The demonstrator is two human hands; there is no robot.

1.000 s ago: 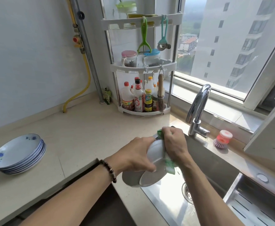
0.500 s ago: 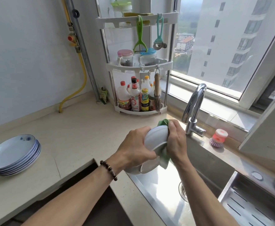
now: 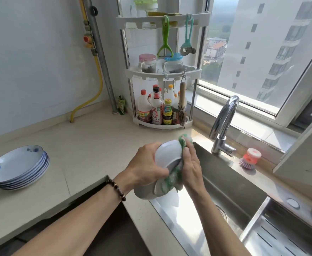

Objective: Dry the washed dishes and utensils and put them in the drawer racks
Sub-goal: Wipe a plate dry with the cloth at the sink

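Above the sink's (image 3: pixel 231 183) near edge, the left hand (image 3: pixel 147 169) grips a white plate (image 3: pixel 167 154) by its rim. The right hand (image 3: pixel 190 165) presses a green cloth (image 3: pixel 171 179) against it, fingers (image 3: pixel 189 146) curled around the cloth. A stack of plates (image 3: pixel 17 166) sits on the worktop (image 3: pixel 88 145), well apart to the left.

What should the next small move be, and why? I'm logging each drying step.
Probably turn the bowl a little in the left hand so the cloth reaches a fresh part. The right hand presses the cloth against the bowl's rim above the sink, so wiping looks unfinished.
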